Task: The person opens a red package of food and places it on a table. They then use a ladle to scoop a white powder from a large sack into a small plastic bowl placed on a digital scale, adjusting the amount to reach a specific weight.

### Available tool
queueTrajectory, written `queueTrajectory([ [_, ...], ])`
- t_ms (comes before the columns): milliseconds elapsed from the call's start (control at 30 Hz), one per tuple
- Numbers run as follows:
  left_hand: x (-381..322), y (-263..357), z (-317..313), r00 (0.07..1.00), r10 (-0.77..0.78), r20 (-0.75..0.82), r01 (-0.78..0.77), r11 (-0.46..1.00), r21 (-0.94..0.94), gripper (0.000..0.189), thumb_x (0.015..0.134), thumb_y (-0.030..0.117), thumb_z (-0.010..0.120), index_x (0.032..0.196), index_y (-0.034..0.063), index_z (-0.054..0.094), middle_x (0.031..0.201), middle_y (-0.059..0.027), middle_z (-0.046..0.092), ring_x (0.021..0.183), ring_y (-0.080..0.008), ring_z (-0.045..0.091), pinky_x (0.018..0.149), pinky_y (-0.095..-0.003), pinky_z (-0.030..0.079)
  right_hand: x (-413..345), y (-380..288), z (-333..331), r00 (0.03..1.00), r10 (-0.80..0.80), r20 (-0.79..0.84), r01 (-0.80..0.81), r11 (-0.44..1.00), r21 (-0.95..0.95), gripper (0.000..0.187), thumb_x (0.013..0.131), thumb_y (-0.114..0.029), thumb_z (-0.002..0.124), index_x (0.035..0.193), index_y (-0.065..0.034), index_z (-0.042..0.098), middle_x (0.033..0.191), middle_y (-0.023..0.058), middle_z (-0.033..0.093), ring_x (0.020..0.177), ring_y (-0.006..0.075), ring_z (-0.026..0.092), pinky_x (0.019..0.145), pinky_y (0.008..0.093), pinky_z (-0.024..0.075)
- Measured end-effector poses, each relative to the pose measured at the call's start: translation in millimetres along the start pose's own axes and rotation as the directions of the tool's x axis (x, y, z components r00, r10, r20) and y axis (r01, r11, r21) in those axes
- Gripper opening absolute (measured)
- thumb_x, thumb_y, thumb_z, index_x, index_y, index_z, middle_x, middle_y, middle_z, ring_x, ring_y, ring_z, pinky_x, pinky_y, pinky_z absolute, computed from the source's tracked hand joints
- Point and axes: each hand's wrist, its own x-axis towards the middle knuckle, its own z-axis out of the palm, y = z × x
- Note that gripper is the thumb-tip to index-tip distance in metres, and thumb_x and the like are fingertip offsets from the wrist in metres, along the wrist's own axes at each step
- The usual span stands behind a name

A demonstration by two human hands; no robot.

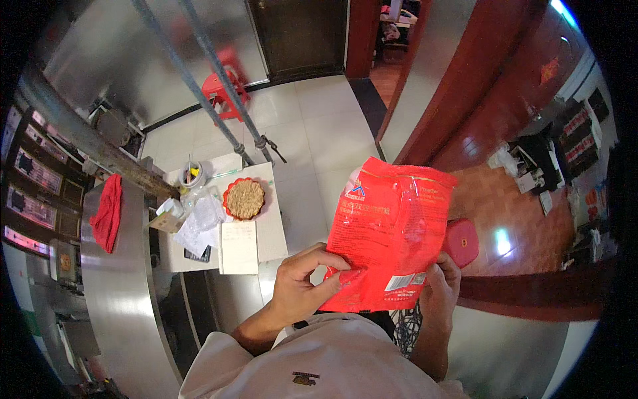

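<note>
A red plastic pouch [379, 229] of powder, printed with writing and a barcode, is held up in front of my chest. My left hand [309, 279] pinches its lower left edge between thumb and fingers. At the lower right side, my right hand [441, 284] grips the pouch, its fingers partly hidden behind it. The pouch stands roughly upright, with its top edge slanting a little. Whether its top is sealed I cannot tell.
To my left, a white table [274, 224] bears a red scalloped dish [244, 198] of tan grains, an open notebook [238, 248] and a calculator [197, 253]. A steel counter [119, 299] holds a red cloth [107, 214]. Metal poles [219, 75] rise behind. A red stool [224, 92] stands farther off.
</note>
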Motion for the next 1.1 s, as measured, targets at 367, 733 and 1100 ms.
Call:
queueTrajectory([
  [367,246.7,-67.8,8.6,0.991,-0.053,-0.123,0.065,0.993,0.102,0.021,0.079,-0.007,0.070,0.098,0.0018,0.068,0.087,-0.0087,0.067,0.081,-0.0160,0.064,0.074,-0.0277,0.048,289.8,-0.9,-10.2,0.991,0.052,0.121,-0.048,0.998,-0.031,0.019,0.094,-0.010,0.058,0.108,0.0021,0.066,0.103,0.0073,0.069,0.091,0.0117,0.063,0.084,0.0284,0.0494],
  [733,454.2,-130.1,-26.5,0.957,-0.016,-0.290,0.057,0.989,0.136,0.020,0.078,-0.006,0.072,0.097,-0.0003,0.068,0.088,-0.0093,0.068,0.081,-0.0155,0.065,0.073,-0.0269,0.048,549.8,2.7,49.3,0.979,0.097,0.180,-0.085,0.994,-0.073,0.013,0.090,-0.005,0.059,0.098,0.0027,0.067,0.093,0.0030,0.068,0.081,0.0090,0.059,0.078,0.0274,0.0487],
  [1100,663.2,-214.2,-161.5,0.928,-0.036,-0.371,0.061,0.997,0.056,0.019,0.078,-0.007,0.073,0.096,-0.0004,0.069,0.090,-0.0097,0.068,0.082,-0.0156,0.063,0.076,-0.0276,0.047,793.1,67.5,166.7,0.957,0.143,0.253,-0.093,0.975,-0.200,0.014,0.090,-0.006,0.058,0.096,0.0029,0.066,0.091,0.0038,0.068,0.077,0.0093,0.059,0.075,0.0281,0.0494],
])
